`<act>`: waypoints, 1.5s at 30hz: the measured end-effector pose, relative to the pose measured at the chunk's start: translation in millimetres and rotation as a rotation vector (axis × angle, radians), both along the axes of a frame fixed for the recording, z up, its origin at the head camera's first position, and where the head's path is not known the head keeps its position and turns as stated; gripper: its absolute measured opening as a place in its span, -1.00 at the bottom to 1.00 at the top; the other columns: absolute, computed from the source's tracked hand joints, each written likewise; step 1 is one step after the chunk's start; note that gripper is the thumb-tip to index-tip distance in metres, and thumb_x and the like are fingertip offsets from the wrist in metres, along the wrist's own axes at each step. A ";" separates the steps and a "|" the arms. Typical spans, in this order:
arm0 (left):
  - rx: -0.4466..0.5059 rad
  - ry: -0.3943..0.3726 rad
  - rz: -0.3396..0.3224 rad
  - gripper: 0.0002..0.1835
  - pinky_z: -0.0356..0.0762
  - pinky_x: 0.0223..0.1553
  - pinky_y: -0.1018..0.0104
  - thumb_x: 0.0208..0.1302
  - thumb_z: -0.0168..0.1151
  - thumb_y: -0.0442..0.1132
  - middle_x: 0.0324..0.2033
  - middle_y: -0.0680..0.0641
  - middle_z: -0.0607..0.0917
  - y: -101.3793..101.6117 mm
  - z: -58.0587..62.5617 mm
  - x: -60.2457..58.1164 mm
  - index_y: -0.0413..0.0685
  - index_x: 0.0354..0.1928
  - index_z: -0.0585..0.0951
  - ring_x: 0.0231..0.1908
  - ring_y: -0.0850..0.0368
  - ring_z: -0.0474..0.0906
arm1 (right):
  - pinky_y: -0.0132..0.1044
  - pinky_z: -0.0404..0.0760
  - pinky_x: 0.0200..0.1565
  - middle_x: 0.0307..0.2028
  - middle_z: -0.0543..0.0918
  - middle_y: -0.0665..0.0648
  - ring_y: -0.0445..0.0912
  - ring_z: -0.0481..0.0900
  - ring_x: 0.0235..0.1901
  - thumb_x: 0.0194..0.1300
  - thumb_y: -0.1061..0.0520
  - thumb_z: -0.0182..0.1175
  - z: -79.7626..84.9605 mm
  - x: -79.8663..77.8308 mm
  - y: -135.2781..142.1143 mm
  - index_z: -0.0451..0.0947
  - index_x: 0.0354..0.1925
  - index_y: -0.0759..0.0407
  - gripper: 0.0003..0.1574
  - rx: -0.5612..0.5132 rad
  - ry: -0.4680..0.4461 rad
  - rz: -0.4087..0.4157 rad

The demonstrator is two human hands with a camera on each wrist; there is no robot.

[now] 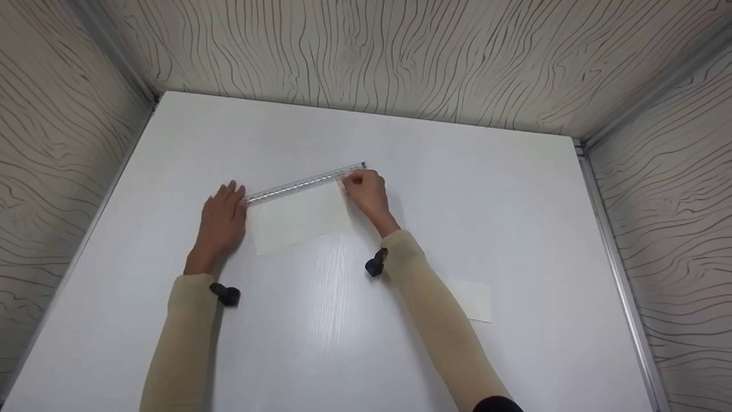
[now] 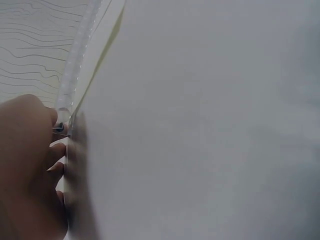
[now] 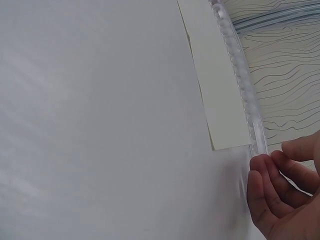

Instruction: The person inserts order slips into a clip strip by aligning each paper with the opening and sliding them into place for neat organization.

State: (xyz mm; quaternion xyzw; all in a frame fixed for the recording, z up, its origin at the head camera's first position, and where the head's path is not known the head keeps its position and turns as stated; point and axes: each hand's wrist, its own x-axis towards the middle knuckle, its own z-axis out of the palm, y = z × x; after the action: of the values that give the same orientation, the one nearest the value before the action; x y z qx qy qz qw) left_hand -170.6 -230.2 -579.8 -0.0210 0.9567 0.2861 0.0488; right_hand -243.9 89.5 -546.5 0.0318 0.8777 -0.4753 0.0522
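Observation:
A clear plastic ruler lies aslant along the upper edge of a cream paper sheet. At its left end is my left hand, fingers fairly straight, touching the ruler's tip. In the left wrist view, the left hand partly hides that tip. My right hand has bent fingers and pinches the ruler near its right end, by the paper's upper right corner. The right wrist view shows the right fingertips against the ruler, just past the end of the paper.
Another small cream paper lies on the white table, partly hidden by the right forearm. Walls with a wood-grain pattern stand behind and at both sides. Black camera mounts sit on both wrists.

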 end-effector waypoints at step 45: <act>-0.009 -0.004 0.000 -0.34 -0.29 0.75 -0.22 0.73 -0.41 0.08 0.69 -0.18 0.06 -0.8 -2.0 1.4 -0.10 0.65 0.16 0.71 -0.21 -0.16 | -0.09 0.79 0.04 -0.10 0.79 0.15 0.00 0.73 -0.05 0.51 0.06 0.28 36.3 63.1 80.8 0.72 -0.02 0.20 -0.76 0.165 0.100 0.273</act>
State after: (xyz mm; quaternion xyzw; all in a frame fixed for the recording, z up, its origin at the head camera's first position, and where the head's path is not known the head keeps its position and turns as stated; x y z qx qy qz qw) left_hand -169.2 -231.0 -581.8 -0.0217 0.9578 0.2820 0.0505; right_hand -180.9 170.3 -510.2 -0.1073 0.9115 -0.3910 0.0698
